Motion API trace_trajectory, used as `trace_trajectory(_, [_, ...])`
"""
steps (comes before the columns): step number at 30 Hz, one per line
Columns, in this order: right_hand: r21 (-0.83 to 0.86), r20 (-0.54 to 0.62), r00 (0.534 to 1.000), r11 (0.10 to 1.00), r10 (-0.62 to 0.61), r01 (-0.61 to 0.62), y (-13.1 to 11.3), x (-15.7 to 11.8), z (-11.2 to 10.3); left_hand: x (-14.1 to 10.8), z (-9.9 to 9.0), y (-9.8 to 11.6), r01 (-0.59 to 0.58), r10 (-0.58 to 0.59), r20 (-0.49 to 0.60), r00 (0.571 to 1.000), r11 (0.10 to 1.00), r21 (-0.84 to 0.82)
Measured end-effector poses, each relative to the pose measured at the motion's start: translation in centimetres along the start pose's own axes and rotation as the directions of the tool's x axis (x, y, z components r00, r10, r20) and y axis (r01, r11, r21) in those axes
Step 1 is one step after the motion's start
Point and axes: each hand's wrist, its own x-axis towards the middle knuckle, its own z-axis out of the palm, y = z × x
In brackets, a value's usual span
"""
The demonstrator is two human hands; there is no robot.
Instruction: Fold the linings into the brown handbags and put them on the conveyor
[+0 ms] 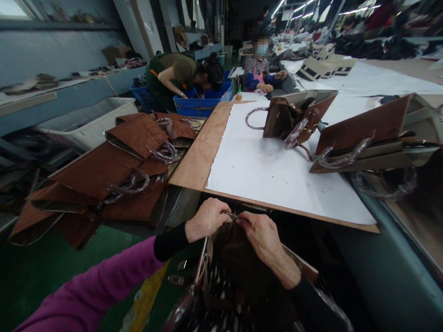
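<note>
My left hand [208, 218] and my right hand [265, 237] pinch the top edge of a dark brown cloth lining [238, 258], close together just below the table's front edge. The lining rises out of an open bag [204, 272] in front of my body. Metal buckles [177, 279] hang at the bag's left side. Part of the bag's brown panel shows beside my right wrist. The bag's lower part is dark and hard to make out.
Brown bags with plastic-wrapped handles are piled at the left [100, 170]. More bags [294, 115] stand on the white-covered table [256, 161]. One person bends over a blue crate [197, 108]; another, masked, sits behind the table. A white bin [86, 120] stands at the left.
</note>
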Motion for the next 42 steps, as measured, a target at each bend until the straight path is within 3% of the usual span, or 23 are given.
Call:
trace_trajectory(6, [0.005,0.014,1.0,1.0,0.002,-0.002,0.0,0.0,-0.1,-0.3,0.0,-0.2,0.029,-0.029,0.0,1.0,0.994,-0.101])
trace_trajectory(12, [0.082,0.05,0.996,0.994,-0.07,0.066,0.3,0.0,-0.3,-0.7,0.2,-0.3,-0.027,0.023,-0.029,0.999,0.989,-0.142])
trace_trajectory(24, [0.015,0.057,0.994,0.996,-0.09,0.09,0.0,0.1,0.0,-0.6,1.0,-0.5,-0.017,0.008,-0.05,0.999,0.982,-0.19])
trace_trajectory(35, [0.146,0.27,0.936,0.97,-0.227,0.194,-2.2,1.4,-2.1,-2.9,-0.4,-0.5,0.04,-0.065,-0.066,0.996,0.942,-0.334])
trace_trajectory(42, [0.23,0.29,0.909,0.944,-0.298,0.237,-2.6,2.1,-1.9,-4.2,-1.4,-0.4,0.102,-0.119,-0.092,0.989,0.98,-0.17])
